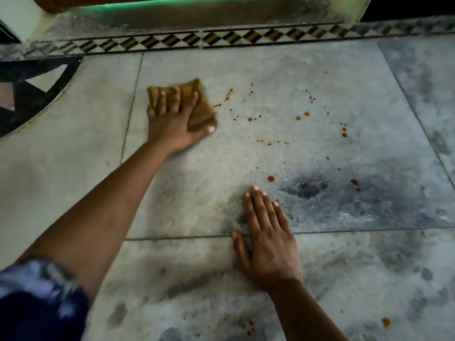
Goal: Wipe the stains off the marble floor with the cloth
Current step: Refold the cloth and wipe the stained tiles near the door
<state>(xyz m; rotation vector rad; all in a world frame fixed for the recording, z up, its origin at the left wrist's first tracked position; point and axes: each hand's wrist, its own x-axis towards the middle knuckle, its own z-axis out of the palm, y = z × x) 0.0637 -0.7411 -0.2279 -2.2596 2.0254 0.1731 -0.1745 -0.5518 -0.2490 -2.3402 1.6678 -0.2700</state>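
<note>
My left hand (172,119) presses a folded brown cloth (200,108) flat on the grey marble floor (320,82), fingers spread straight over it and thumb along its near edge. Orange-brown stains (270,178) dot the slab to the right of the cloth, from small specks close to it to bigger drops farther right. More drops (385,321) lie on the near slab. My right hand (266,239) rests flat on the floor, fingers straight, across the joint between two slabs.
A black-and-white diamond border strip (221,39) runs along the far side, with a raised step (197,16) behind it. A dark inlaid curve (29,94) sits at the left. Dark mottled patches (307,189) mark the marble to the right.
</note>
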